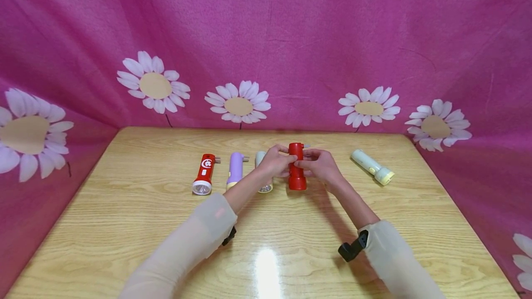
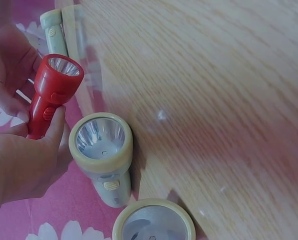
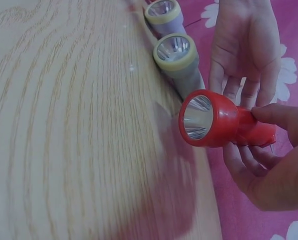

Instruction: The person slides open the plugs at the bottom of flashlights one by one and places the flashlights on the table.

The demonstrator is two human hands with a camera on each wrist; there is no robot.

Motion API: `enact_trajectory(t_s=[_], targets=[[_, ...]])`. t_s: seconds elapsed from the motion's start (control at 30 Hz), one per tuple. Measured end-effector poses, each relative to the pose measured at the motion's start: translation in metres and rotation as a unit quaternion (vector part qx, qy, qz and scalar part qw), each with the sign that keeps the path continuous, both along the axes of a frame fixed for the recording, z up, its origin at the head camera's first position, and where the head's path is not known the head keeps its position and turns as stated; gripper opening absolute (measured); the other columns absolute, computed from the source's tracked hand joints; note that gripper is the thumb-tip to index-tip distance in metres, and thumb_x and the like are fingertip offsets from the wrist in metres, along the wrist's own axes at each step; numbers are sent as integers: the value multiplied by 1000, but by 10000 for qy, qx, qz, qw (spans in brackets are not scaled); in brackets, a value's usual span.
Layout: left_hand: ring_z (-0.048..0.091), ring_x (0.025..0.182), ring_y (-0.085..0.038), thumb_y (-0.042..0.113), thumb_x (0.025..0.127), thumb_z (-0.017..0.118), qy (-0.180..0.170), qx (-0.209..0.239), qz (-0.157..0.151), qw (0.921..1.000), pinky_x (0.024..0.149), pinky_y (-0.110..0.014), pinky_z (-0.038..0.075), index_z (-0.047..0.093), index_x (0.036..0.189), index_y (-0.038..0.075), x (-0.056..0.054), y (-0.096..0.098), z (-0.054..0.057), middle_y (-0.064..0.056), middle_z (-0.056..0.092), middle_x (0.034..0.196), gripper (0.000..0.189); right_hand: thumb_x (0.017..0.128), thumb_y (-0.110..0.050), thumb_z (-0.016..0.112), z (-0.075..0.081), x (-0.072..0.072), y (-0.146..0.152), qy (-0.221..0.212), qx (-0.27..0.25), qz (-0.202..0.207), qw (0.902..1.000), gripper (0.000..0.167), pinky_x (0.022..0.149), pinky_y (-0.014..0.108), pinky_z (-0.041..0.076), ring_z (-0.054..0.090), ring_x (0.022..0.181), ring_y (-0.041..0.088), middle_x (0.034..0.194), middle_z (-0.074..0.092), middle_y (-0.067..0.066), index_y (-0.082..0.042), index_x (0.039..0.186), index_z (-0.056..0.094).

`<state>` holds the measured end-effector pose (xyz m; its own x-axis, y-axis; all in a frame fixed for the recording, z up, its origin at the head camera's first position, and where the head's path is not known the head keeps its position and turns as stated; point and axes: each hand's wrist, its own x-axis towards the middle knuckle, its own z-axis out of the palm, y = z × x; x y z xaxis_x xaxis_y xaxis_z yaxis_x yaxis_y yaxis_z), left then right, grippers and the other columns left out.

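Between both hands a plain red flashlight (image 1: 297,170) is held over the table, its lens end toward the person and metal plug prongs (image 1: 306,145) sticking out near its far end. The left hand (image 1: 274,162) grips it from the left, the thumb lying on the body by the switch in the left wrist view. From the other side the right hand (image 1: 321,166) holds it with the thumb on top and fingers underneath, as the right wrist view shows. Just left of it lies a pale green flashlight (image 2: 111,187), partly hidden by the left hand in the head view.
Farther left on the wooden table (image 1: 137,225) lie a purple flashlight (image 1: 236,167) and a red and white one (image 1: 203,174), both with prongs out. Another pale green flashlight (image 1: 371,166) lies slanted at the right. A pink flowered cloth (image 1: 287,50) hangs behind.
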<state>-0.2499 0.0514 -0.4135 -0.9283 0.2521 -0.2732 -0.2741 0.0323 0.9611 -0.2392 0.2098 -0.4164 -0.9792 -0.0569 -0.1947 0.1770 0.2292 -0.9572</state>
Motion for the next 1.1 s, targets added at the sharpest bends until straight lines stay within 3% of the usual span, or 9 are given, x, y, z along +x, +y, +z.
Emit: enact_trajectory(t_s=[0.37, 0.8, 1.1], targets=[[68, 96, -25, 11, 99, 62, 52, -427, 81, 9990, 80, -39, 60, 50, 127, -1, -2, 4, -4, -17, 66, 108, 33, 91, -3, 69, -5, -4, 1, -108, 141, -7, 9998, 47, 81, 36, 59, 68, 83, 19, 121, 60, 26, 12, 133, 52], [67, 92, -23, 12, 99, 61, 136, -840, 169, 9962, 79, -39, 60, 51, 128, -2, -5, 8, -8, -15, 65, 105, 33, 91, 0, 68, -8, -7, 1, -99, 192, 31, 9998, 46, 80, 34, 59, 67, 87, 20, 118, 61, 26, 12, 132, 52], [67, 91, -25, 12, 99, 62, 205, -1017, 282, 9942, 78, -38, 60, 53, 127, -3, -5, 9, -9, -16, 63, 107, 33, 90, 2, 68, -9, -6, 0, -62, 165, 28, 9998, 45, 74, 30, 60, 66, 82, 17, 114, 61, 24, 12, 131, 53]])
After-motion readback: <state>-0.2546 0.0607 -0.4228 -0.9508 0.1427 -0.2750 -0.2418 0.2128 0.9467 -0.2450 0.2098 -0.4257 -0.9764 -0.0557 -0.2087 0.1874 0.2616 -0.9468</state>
